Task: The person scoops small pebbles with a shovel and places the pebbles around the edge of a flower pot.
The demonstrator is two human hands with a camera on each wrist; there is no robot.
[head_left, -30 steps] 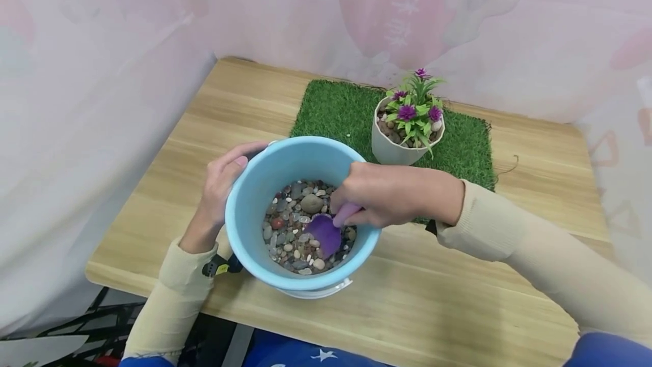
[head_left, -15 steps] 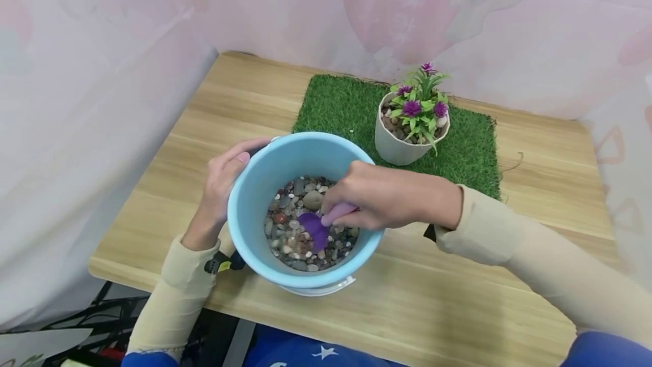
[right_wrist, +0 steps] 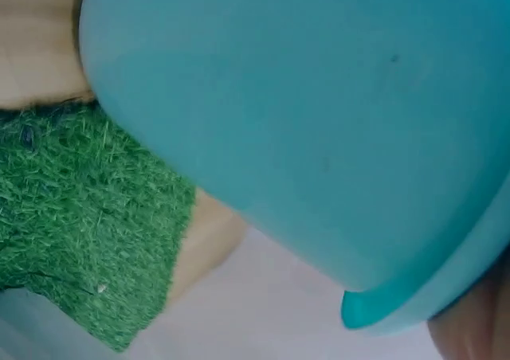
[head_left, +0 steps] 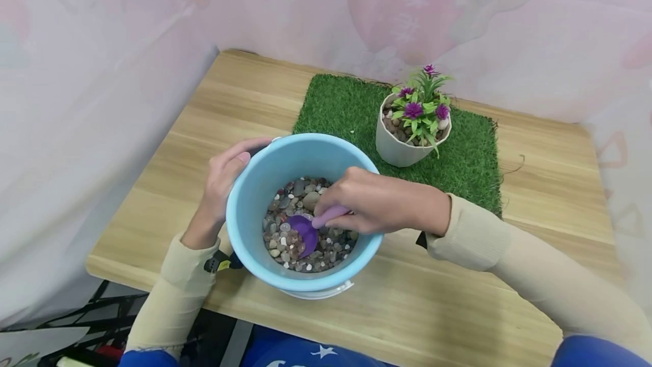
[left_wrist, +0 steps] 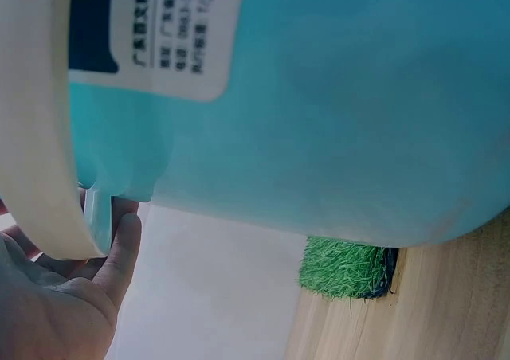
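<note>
A light blue plastic bucket (head_left: 251,225) stands near the table's front edge, with mixed pebbles (head_left: 292,200) covering its bottom. My left hand (head_left: 218,188) grips the bucket's rim at the left side, thumb on the near side. In the left wrist view the fingers (left_wrist: 126,248) reach under the rim beside the white handle (left_wrist: 36,121). Inside the bucket, my right hand (head_left: 379,200) holds a purple toy shovel (head_left: 304,235) by its lilac handle, the blade down among the pebbles. The bucket's outer wall (right_wrist: 279,121) hides most of that hand in the right wrist view.
Behind the bucket lies a green artificial grass mat (head_left: 341,101). On it stands a white pot (head_left: 399,149) with purple flowers (head_left: 413,110) and stones. The wooden table (head_left: 433,287) meets pale printed cloth (head_left: 285,10) at the back and left.
The shovel has moved left through the pebbles with my right hand, its blade now facing the bucket's left side. My left hand stays on the rim.
</note>
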